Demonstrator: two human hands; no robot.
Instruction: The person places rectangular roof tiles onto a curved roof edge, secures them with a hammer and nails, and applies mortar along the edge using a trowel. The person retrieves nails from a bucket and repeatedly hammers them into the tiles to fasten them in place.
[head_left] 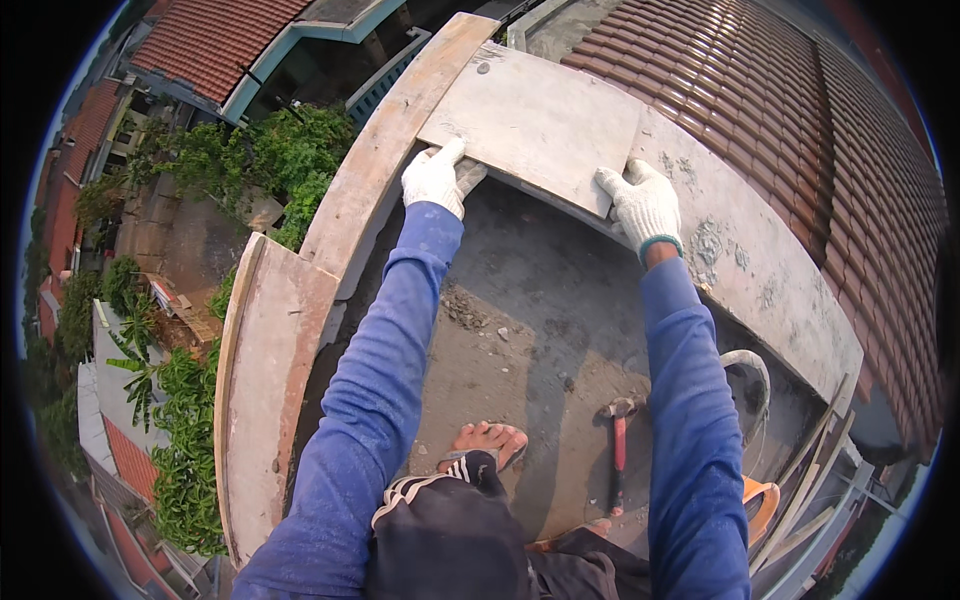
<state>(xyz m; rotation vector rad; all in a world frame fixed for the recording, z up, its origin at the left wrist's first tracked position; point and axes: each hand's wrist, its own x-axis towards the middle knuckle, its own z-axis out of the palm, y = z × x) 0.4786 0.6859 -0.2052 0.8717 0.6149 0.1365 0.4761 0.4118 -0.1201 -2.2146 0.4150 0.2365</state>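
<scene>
Board [540, 125] at 12 o'clock, over the ledge [775, 275]. My left hand [437, 180], at 11 o'clock, grips its near edge, thumb above, fingers curled below; my right hand [645, 205], at 2 o'clock, closes on the near corner, underside hidden. Sound handling, I judge: load both hands evenly, keep fingertips unpinched, step clear of the hammer [619, 455] at 4 o'clock.

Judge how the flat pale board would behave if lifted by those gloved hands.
The board is likely stiff: its near edge looks straight between the left hand and right hand. Being broad and thin, it may feel unwieldy. Its flat shape makes sliding likelier than rolling.
</scene>
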